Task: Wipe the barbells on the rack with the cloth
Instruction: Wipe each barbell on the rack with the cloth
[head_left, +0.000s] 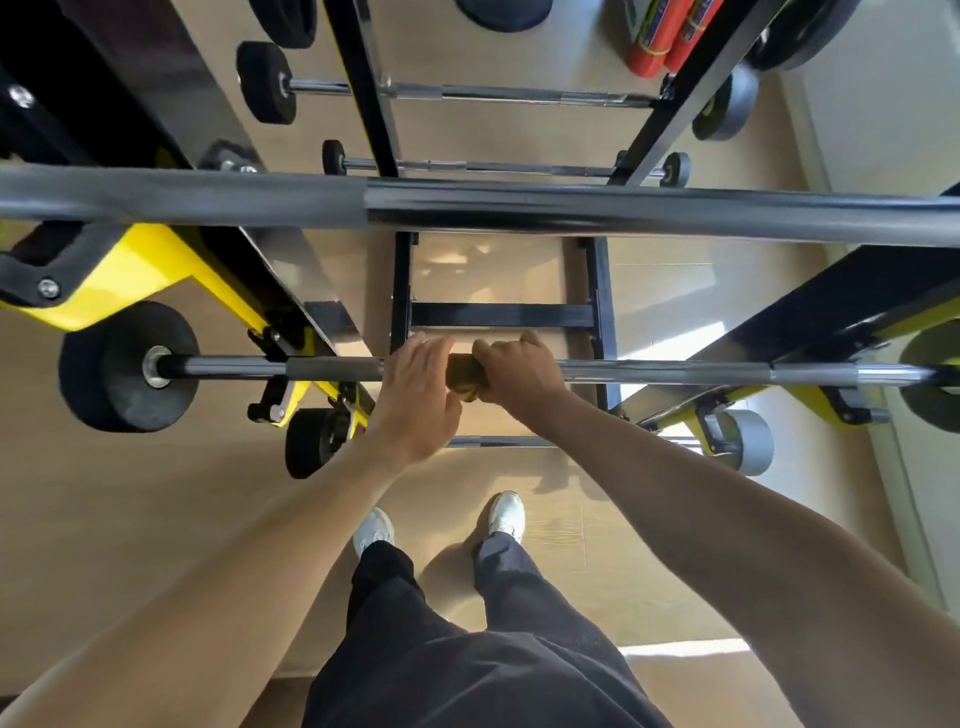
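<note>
Nearest the camera are the person's dark trousers (467, 649) and, past them, two white shoes (506, 514) on the pale wooden floor (130, 519). Both bare forearms reach forward to a barbell (322, 368) lying across the black-and-yellow rack (156, 265); take this barbell as the landmark. At its middle the right hand (519, 371) is curled over the shaft, gripping a yellow-green cloth (464, 376) wrapped against the steel, so that only a small bunch of cloth shows between the two hands. The left hand (418, 395) sits just beside the cloth on its left, fingers fairly straight and draped over the bar; whether it touches the cloth I cannot tell. At the barbell's left end is a black weight plate (124, 366); its right end runs out of view near another dark plate (932, 382). Below the barbell, closer to the floor, a lower bar (493, 442) shows, with a small black plate (317, 441) to its left and a grey plate (748, 441) to its right. Above the barbell, and much closer to the lens, a thick blurred bar (571, 205) spans the whole view. Beyond that, two further barbells (493, 95) hang on the black uprights (363, 88), and red cylinders (660, 36) stand at the far end.
</note>
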